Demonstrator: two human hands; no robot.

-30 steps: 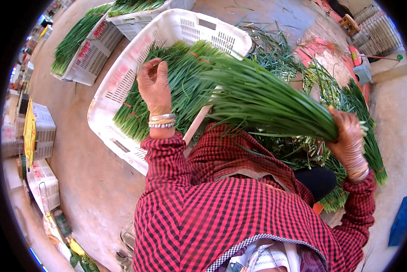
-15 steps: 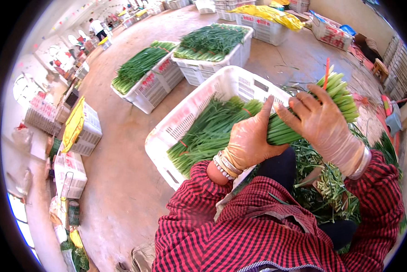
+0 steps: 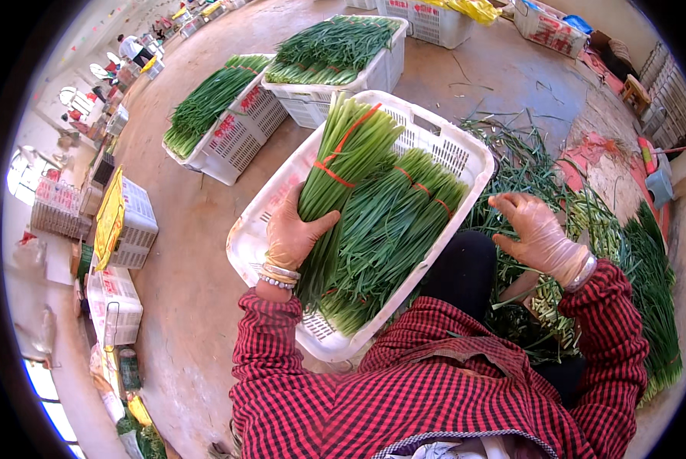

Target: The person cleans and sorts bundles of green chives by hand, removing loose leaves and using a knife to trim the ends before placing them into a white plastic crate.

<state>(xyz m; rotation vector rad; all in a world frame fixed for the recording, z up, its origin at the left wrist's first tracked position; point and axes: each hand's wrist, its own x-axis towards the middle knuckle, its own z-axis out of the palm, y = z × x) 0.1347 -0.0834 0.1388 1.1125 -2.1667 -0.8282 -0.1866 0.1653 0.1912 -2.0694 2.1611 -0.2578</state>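
My left hand (image 3: 293, 233), in a thin see-through glove, is wrapped round a bundle of garlic chives (image 3: 352, 141). A red band circles the bundle, and its pale cut ends point up and away from me. It is held over the left side of a white plastic crate (image 3: 465, 149). Inside the crate lie more banded chive bundles (image 3: 396, 222), side by side. My right hand (image 3: 538, 237), also gloved, is apart from the crate on its right; its fingers are loosely bent with a gap to the thumb, and nothing shows in them.
Loose chive leaves and trimmings (image 3: 526, 161) cover the floor right of the crate. A long heap of chives (image 3: 653, 298) lies at far right. Two filled crates (image 3: 236, 141) stand beyond mine. Along the left wall are crates with a yellow cover (image 3: 110, 218). A person (image 3: 134, 50) is far off.
The chive bundle has gone from between both hands at the right to my left hand above the crate, and now stands more upright. My right hand has let go of it and dropped lower.
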